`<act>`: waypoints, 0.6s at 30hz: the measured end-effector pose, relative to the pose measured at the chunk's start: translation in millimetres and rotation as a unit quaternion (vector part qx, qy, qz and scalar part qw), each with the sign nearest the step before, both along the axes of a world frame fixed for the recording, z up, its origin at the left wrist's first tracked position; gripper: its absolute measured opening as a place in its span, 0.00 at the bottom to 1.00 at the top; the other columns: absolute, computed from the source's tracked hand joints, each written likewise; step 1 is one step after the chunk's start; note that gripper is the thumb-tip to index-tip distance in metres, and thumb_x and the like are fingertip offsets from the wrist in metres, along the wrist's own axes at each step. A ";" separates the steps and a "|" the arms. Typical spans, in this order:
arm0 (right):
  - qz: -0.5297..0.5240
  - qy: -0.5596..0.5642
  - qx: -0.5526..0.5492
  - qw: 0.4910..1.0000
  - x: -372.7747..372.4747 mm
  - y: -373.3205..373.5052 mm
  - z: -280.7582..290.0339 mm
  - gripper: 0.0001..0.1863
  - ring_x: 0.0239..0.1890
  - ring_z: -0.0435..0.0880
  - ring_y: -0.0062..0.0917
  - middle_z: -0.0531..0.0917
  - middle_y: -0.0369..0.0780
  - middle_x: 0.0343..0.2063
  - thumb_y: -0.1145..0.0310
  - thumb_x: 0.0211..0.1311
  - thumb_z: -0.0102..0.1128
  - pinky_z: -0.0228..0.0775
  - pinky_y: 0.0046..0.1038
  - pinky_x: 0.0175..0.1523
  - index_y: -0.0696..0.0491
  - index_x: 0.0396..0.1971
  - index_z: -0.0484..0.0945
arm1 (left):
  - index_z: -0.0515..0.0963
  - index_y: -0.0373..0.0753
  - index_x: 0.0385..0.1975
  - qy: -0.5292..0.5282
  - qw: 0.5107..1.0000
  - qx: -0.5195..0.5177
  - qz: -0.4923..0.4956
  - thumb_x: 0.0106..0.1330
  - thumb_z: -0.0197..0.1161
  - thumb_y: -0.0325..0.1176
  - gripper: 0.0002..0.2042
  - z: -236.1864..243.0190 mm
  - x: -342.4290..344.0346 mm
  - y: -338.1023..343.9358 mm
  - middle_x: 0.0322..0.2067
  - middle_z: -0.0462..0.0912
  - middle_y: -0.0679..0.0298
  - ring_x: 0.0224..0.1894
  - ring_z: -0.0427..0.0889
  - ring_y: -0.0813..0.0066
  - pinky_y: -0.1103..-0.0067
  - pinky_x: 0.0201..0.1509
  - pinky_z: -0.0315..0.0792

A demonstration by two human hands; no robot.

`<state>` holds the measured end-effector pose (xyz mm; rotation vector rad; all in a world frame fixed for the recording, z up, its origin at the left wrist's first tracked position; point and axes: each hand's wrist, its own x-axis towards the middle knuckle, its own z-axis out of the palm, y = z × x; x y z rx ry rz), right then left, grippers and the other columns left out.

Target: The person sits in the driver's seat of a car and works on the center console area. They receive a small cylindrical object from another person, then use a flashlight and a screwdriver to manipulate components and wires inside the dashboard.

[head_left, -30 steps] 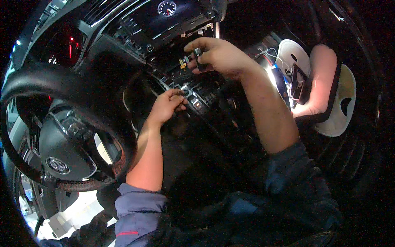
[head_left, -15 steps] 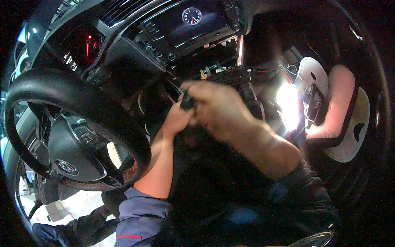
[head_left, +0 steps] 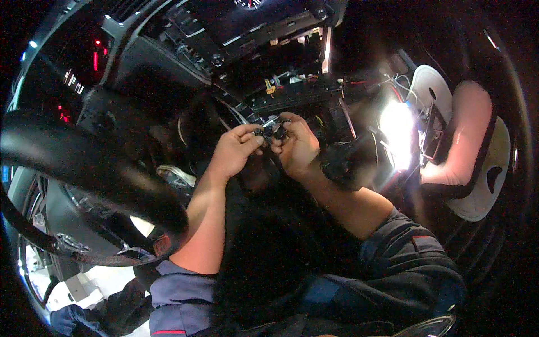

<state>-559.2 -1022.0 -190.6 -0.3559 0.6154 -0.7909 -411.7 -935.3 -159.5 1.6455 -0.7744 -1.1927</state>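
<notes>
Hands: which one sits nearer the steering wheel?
The left hand; it is on the side of the black steering wheel, while the right hand is toward the bright work light.

Matt black plastic dashboard [head_left: 168, 50]; smooth dark steering wheel [head_left: 84, 168]; small black plastic part [head_left: 269, 132]; blue-grey cloth sleeves [head_left: 410, 253].

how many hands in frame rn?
2. Left hand and right hand meet below the opened dashboard, both pinching one small dark part. No other person's hands visible.
</notes>
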 end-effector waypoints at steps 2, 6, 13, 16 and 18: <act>0.008 -0.003 0.061 0.998 0.3 -2.9 -0.8 0.16 0.28 0.74 0.27 0.79 0.41 0.35 0.65 0.67 0.53 0.65 0.28 0.32 0.56 0.50 0.74 | 0.77 0.28 0.56 -0.026 1.000 -0.010 -0.008 0.69 0.64 0.26 0.17 -1.5 0.5 -1.1 0.31 0.85 0.65 0.31 0.81 0.82 0.83 0.39 0.74; 0.048 -0.048 0.118 0.991 -5.4 -6.2 4.4 0.13 0.30 0.74 0.26 0.80 0.39 0.36 0.64 0.68 0.54 0.64 0.27 0.34 0.54 0.48 0.76 | 0.80 0.29 0.54 -0.011 1.000 -0.029 -0.001 0.68 0.67 0.27 0.16 -2.1 -1.8 -3.7 0.31 0.84 0.67 0.31 0.80 0.83 0.84 0.38 0.73; 0.020 -0.054 0.152 0.987 -4.3 -7.0 12.5 0.11 0.28 0.75 0.26 0.82 0.40 0.35 0.64 0.69 0.52 0.65 0.27 0.34 0.54 0.43 0.78 | 0.82 0.35 0.55 -0.168 0.983 -0.047 -0.058 0.68 0.68 0.31 0.17 -0.1 -1.3 -6.2 0.32 0.78 0.72 0.37 0.74 0.83 0.83 0.44 0.70; 0.029 -0.065 0.141 0.987 -3.9 -8.0 11.1 0.12 0.29 0.77 0.27 0.83 0.41 0.36 0.64 0.70 0.53 0.68 0.29 0.34 0.55 0.46 0.76 | 0.82 0.36 0.55 -0.140 0.989 -0.018 -0.047 0.68 0.68 0.31 0.17 0.0 -2.0 -5.5 0.31 0.79 0.72 0.35 0.74 0.84 0.84 0.42 0.70; 0.015 -0.047 0.101 0.994 -2.0 -7.6 9.8 0.14 0.29 0.79 0.28 0.83 0.42 0.37 0.66 0.71 0.53 0.71 0.30 0.34 0.57 0.50 0.75 | 0.82 0.35 0.55 -0.123 0.991 0.011 -0.043 0.68 0.68 0.31 0.17 1.5 -0.8 -4.2 0.33 0.81 0.71 0.36 0.75 0.83 0.83 0.44 0.71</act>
